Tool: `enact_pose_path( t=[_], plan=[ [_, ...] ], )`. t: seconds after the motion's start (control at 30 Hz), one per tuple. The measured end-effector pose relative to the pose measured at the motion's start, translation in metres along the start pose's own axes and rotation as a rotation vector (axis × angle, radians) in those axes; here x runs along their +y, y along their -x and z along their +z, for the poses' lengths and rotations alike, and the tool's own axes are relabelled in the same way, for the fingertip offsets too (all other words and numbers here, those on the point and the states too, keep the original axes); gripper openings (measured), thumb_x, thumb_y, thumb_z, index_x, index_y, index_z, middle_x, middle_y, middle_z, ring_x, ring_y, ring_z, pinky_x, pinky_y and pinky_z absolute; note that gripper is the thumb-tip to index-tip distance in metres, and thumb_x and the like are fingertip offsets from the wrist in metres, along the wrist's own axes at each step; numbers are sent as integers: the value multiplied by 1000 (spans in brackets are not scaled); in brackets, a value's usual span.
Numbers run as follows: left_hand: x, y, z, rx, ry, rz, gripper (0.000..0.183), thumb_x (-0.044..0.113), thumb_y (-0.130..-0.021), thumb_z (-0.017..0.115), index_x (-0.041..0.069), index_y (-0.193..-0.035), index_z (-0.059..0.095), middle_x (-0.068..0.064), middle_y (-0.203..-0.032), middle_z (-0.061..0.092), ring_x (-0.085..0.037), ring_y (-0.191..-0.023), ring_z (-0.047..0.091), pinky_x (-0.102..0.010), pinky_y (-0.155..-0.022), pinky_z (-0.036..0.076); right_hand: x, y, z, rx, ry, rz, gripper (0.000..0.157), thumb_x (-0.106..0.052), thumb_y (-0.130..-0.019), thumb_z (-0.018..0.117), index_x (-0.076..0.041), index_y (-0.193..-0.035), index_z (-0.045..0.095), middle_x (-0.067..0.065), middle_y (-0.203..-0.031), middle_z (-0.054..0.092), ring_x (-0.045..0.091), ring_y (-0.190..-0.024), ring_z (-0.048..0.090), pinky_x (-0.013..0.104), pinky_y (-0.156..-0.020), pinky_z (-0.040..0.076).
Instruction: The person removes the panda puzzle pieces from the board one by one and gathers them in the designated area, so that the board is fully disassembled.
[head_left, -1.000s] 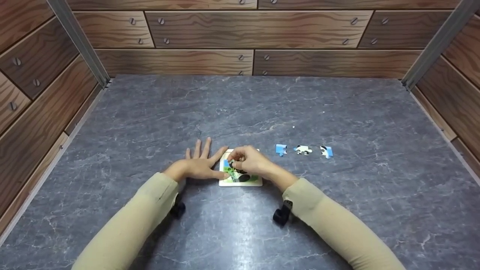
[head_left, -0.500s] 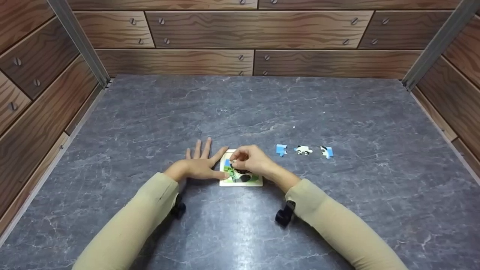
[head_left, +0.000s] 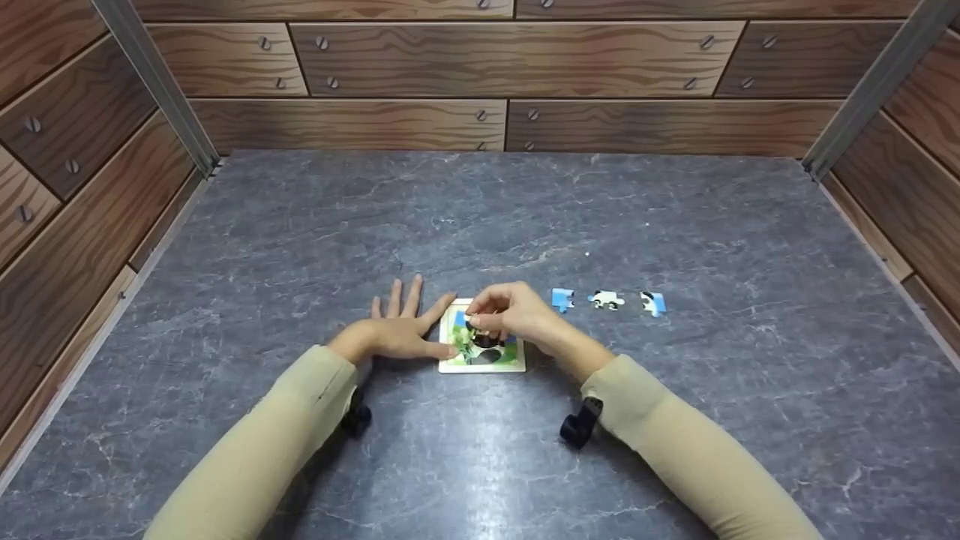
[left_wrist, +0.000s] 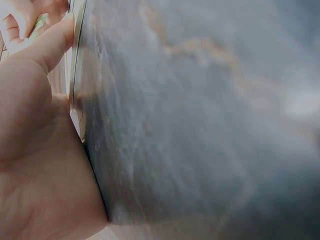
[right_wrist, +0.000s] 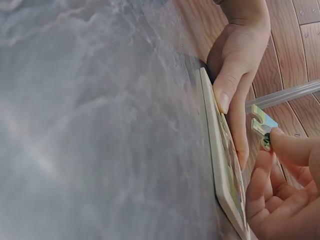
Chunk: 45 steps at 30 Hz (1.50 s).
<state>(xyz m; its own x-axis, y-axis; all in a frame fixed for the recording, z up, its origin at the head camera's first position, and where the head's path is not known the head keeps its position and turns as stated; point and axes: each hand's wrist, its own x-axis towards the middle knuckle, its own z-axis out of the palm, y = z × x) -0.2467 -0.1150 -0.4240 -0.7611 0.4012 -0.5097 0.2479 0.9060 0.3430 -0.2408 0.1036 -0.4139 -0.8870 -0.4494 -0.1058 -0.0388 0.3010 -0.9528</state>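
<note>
My left hand (head_left: 397,336) lies flat on the table with its fingers spread, and its thumb rests on the near-left part of the puzzle board (head_left: 484,368). This board has a pale frame and a green and black-and-white panda picture. Over it, my right hand (head_left: 517,315) pinches a small blue-and-green puzzle piece (right_wrist: 264,124) between thumb and fingers. In the right wrist view the piece is tilted and apart from the board. The left wrist view shows the left thumb (left_wrist: 60,37) against the board's edge, with part of the right hand (left_wrist: 17,20) behind it.
To the board's right lie three loose puzzle pieces in a row: a blue one (head_left: 562,299), a white panda-face one (head_left: 605,299) and a blue-and-white one (head_left: 653,303). Wood-patterned walls (head_left: 517,60) enclose the dark marbled table (head_left: 315,217).
My right hand has shifted a little right and away from me, lifting the pinched puzzle piece and uncovering more of the board. The left hand and the loose pieces stay in place.
</note>
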Motion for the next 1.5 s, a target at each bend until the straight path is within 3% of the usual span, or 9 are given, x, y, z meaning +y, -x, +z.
enact_pose_path(
  t=[0.6, 1.03, 1.33, 1.5],
  plan=[
    [1, 0, 0, 7, -3, -12, 97, 82, -72, 43, 47, -143, -12, -6, -144, -38, -31, -126, -39, -59, -99, -19, 5, 30, -38, 6, 11, 40, 19, -7, -80, 71, 0, -97, 67, 6, -77, 63, 16, -59, 55, 24, -50, 44],
    [-2, -1, 1, -6, 11, -3, 97, 82, -72, 44, 46, -143, -13, -5, -142, -40, -29, -125, -41, -59, -99, -20, 25, 53, -81, 55, 111, 92, 19, -8, -81, 70, 1, -98, 67, 5, -75, 62, 13, -56, 51, 24, -49, 43],
    [0, 2, 0, -7, 22, 2, 97, 80, -73, 45, 46, -143, -13, -5, -142, -41, -29, -125, -41, -59, -99, -20, 32, 62, -96, 64, 214, 127, 16, -7, -82, 69, 0, -96, 68, 2, -73, 61, 11, -55, 50, 21, -46, 40],
    [1, 3, -1, -8, 22, 1, 97, 80, -74, 45, 45, -143, -13, -5, -142, -40, -29, -125, -41, -59, -99, -20, 33, 65, -100, 49, 235, 103, 14, -5, -82, 68, 3, -94, 67, 0, -70, 60, 11, -53, 50, 21, -45, 38]
  ],
)
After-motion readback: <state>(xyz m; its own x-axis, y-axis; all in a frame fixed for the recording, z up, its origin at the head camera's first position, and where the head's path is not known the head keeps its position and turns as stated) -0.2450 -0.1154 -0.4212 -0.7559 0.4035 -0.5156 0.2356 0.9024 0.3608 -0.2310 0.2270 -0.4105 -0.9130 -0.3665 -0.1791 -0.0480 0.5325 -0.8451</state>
